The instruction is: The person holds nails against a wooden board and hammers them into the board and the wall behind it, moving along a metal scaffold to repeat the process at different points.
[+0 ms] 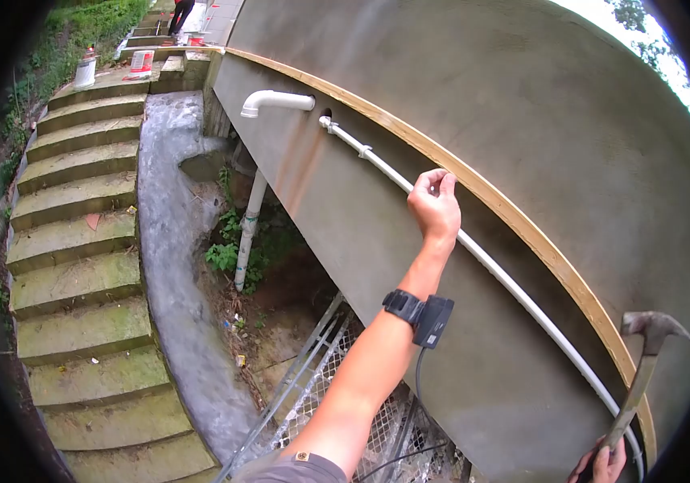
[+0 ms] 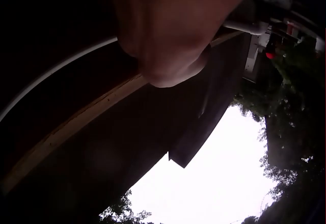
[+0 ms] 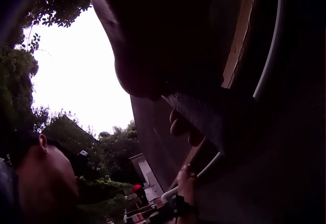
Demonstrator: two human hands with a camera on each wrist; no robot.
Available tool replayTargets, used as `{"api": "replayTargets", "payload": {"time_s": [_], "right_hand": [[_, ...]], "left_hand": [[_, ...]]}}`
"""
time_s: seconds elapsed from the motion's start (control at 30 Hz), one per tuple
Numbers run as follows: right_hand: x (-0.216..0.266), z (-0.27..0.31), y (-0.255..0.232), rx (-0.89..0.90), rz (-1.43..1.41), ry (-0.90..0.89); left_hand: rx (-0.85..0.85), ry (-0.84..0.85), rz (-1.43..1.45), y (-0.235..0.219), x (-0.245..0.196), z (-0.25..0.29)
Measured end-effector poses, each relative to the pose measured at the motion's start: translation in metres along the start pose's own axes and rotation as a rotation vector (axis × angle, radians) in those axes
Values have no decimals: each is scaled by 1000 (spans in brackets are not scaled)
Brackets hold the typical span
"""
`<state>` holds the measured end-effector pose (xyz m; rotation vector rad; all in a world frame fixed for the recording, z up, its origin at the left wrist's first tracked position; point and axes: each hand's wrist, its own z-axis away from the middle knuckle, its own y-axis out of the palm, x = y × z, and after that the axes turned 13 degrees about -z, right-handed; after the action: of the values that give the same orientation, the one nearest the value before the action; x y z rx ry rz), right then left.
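My left hand (image 1: pixel 435 205) is raised at the wooden strip (image 1: pixel 538 233) along the grey wall. Its fingers are curled, fingertips right at the strip's lower edge. A small shiny thing (image 1: pixel 433 190) shows between the fingers, and I cannot tell what it is. In the left wrist view, the back of the left hand (image 2: pixel 173 45) overlaps the strip and hides the fingertips. At the lower right of the head view, my right hand (image 1: pixel 601 464) grips a hammer (image 1: pixel 641 370) by its handle, metal head up. In the right wrist view, the gripping fingers (image 3: pixel 178 126) are dark.
A white pipe (image 1: pixel 514 286) runs along the wall below the strip. A white elbow pipe (image 1: pixel 280 100) juts out farther off. Concrete steps (image 1: pixel 87 322) descend at left, with buckets (image 1: pixel 85 71) at their top. A metal mesh frame (image 1: pixel 313 402) stands below. Another person (image 1: pixel 181 14) is far back.
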<state>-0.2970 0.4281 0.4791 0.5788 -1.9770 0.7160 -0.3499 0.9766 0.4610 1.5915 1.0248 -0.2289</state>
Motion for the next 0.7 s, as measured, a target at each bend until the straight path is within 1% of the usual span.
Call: {"api": "replayTargets", "payload": {"time_s": [0.03, 0.07, 0.1, 0.17, 0.23, 0.33, 0.4, 0.53, 0.63, 0.7], "right_hand": [[-2, 0, -1, -4, -5, -2], [-3, 0, -2, -21, 17, 8], [-4, 2, -3, -42, 40, 17], [-3, 1, -2, -84, 23, 24], [-3, -1, -4, -146, -5, 51], [-5, -5, -12, -130, -8, 35], [-6, -5, -16, -139, -3, 43], [-14, -5, -20, -147, 49, 56], [-15, -7, -19, -122, 77, 92], [-8, -12, -16, -94, 99, 119]], "left_hand": [[-8, 52, -69, 6, -5, -3], [-32, 57, -24, 13, -7, -7], [-46, 45, -9, 21, 2, -15], [-40, 43, -47, 26, 1, -15], [-4, 36, -27, 31, 9, -13], [21, 39, 2, 33, 20, -10], [-12, 56, -33, 32, 24, -9], [-15, 84, -7, 33, 26, -7], [-60, 95, -35, 36, 29, -6], [-110, 135, -52, 37, 30, -6]]}}
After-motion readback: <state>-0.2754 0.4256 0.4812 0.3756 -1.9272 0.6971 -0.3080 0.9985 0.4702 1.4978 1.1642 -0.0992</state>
